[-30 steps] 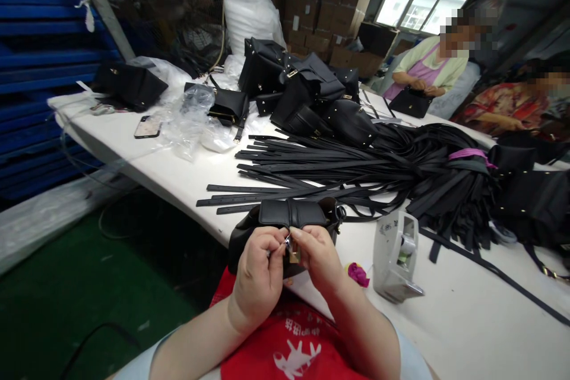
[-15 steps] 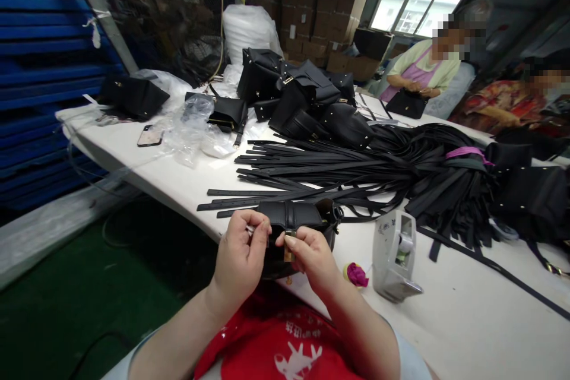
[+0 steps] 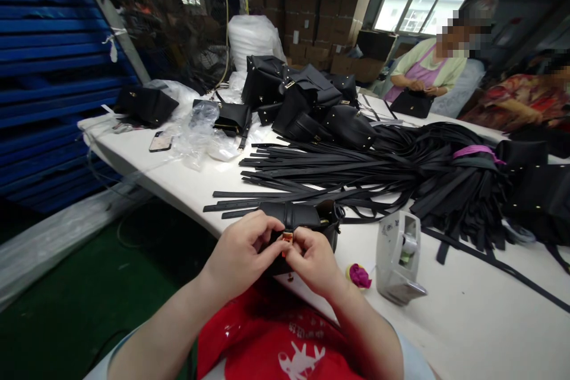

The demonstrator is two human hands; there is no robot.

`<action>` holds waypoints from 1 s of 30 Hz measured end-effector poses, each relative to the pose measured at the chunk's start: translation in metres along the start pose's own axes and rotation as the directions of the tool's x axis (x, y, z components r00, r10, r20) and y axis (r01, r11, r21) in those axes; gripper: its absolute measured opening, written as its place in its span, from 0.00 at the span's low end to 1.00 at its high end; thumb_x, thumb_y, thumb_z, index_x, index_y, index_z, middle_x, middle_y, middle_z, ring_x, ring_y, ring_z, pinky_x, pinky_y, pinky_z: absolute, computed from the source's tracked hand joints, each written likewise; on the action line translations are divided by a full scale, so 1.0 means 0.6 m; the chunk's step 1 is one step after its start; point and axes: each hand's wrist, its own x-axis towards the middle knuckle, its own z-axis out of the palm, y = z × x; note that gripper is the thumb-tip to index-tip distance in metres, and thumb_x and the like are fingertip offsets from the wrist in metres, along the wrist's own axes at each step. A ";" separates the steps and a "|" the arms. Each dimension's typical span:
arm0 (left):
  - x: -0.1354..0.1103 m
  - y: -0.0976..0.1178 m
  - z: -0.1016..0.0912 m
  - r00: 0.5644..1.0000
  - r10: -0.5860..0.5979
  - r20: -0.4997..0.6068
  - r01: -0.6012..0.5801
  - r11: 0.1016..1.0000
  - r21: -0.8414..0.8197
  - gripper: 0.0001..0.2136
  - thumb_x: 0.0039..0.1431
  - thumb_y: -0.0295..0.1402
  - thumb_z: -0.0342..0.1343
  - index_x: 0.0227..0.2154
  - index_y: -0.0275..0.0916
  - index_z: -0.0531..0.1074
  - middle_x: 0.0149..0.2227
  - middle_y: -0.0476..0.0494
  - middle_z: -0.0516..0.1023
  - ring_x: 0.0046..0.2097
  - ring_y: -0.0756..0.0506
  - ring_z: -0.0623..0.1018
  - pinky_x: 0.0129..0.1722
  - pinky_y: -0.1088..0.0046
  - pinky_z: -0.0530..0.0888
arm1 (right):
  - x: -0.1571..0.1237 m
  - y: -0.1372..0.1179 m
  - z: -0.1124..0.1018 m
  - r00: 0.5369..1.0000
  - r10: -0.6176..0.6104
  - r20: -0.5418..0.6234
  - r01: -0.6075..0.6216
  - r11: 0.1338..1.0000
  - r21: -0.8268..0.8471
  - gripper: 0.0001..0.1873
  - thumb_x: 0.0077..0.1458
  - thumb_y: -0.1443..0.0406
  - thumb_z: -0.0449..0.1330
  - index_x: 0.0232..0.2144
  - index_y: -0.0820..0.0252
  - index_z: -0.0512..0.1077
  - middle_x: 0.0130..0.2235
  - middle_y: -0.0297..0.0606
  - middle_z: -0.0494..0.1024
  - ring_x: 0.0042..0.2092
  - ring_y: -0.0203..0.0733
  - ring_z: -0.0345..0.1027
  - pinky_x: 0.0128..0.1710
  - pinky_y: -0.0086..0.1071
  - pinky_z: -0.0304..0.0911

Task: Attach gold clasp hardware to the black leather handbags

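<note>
A black handbag (image 3: pixel 291 212) lies at the table's front edge, right before my body. On its front is a small shiny gold clasp (image 3: pixel 287 237), with an orange-red gleam on it. My left hand (image 3: pixel 244 252) has thumb and forefinger closed in at the clasp's left side. From the right, my right hand (image 3: pixel 315 261) pinches the clasp, fingers curled. Both hands hide much of the bag's front. A small gold stud hangs below them.
Right of the bag are a grey tape dispenser (image 3: pixel 398 258) and a crumpled magenta piece (image 3: pixel 360 276). Behind lie bundled black straps (image 3: pixel 329 161) and piled black bags (image 3: pixel 307 95). A phone (image 3: pixel 161 141) and plastic wrap (image 3: pixel 200 139) lie left. Two people work across the table.
My left hand has moved right, from a pinch apart from the clasp to touching it. My right hand stays at the clasp. The view has shifted slightly left.
</note>
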 end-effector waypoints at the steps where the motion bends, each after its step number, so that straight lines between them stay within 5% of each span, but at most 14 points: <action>1: 0.001 0.001 0.002 1.000 0.023 0.021 -0.023 0.999 0.032 0.04 0.55 0.34 0.59 0.33 0.40 0.73 0.24 0.51 0.68 0.26 0.50 0.69 0.25 0.74 0.66 | -0.001 0.000 -0.001 0.999 -0.036 -0.003 0.036 0.998 -0.042 0.18 0.51 0.66 0.56 0.17 0.58 0.52 0.17 0.26 0.56 0.22 0.30 0.48 0.23 0.27 0.45; 11: 0.009 0.013 0.013 0.991 0.099 0.086 -0.112 0.980 0.166 0.08 0.61 0.29 0.49 0.27 0.40 0.69 0.29 0.47 0.72 0.33 0.47 0.73 0.32 0.71 0.68 | -0.003 -0.001 -0.008 0.991 -0.124 0.042 0.126 0.990 -0.064 0.20 0.57 0.62 0.53 0.17 0.58 0.52 0.18 0.27 0.56 0.23 0.31 0.50 0.25 0.28 0.46; 15: 0.017 0.001 -0.003 0.989 0.077 -0.129 -0.040 0.961 0.272 0.08 0.62 0.32 0.49 0.28 0.40 0.67 0.28 0.46 0.72 0.32 0.45 0.72 0.33 0.69 0.68 | -0.005 0.000 -0.014 0.997 -0.039 0.061 0.032 0.992 0.119 0.18 0.57 0.58 0.56 0.19 0.60 0.61 0.19 0.28 0.59 0.23 0.31 0.51 0.25 0.27 0.47; 18: 0.023 -0.015 -0.025 0.946 0.016 -0.325 0.065 0.969 0.237 0.08 0.60 0.36 0.52 0.27 0.39 0.67 0.27 0.46 0.72 0.31 0.45 0.72 0.32 0.70 0.68 | -0.004 -0.001 -0.019 0.988 0.093 0.121 -0.134 0.908 0.397 0.16 0.55 0.54 0.57 0.30 0.61 0.72 0.21 0.29 0.64 0.22 0.31 0.54 0.23 0.26 0.49; 20: 0.021 -0.021 -0.034 0.951 -0.127 -0.281 0.143 0.989 0.036 0.09 0.61 0.38 0.51 0.30 0.39 0.67 0.24 0.48 0.70 0.26 0.48 0.71 0.27 0.73 0.67 | -0.001 -0.004 -0.022 0.981 0.125 0.149 -0.185 0.831 0.524 0.19 0.57 0.52 0.55 0.34 0.62 0.74 0.18 0.28 0.63 0.21 0.31 0.54 0.23 0.26 0.50; 24: 0.002 -0.015 -0.029 0.955 -0.295 -0.008 0.273 0.895 -0.353 0.10 0.64 0.40 0.48 0.33 0.38 0.66 0.20 0.53 0.67 0.19 0.52 0.66 0.19 0.78 0.64 | 0.009 -0.012 -0.023 0.981 0.124 0.150 -0.190 0.779 0.597 0.22 0.61 0.52 0.52 0.33 0.63 0.76 0.14 0.27 0.59 0.20 0.32 0.55 0.25 0.26 0.52; 30: -0.024 0.011 -0.011 0.998 -0.023 -0.055 0.013 0.985 -0.171 0.06 0.61 0.33 0.52 0.34 0.40 0.74 0.31 0.46 0.76 0.33 0.48 0.75 0.34 0.74 0.72 | 0.016 -0.013 -0.017 0.981 0.130 0.146 -0.192 0.775 0.602 0.21 0.60 0.52 0.53 0.34 0.63 0.77 0.14 0.28 0.61 0.21 0.32 0.56 0.25 0.26 0.53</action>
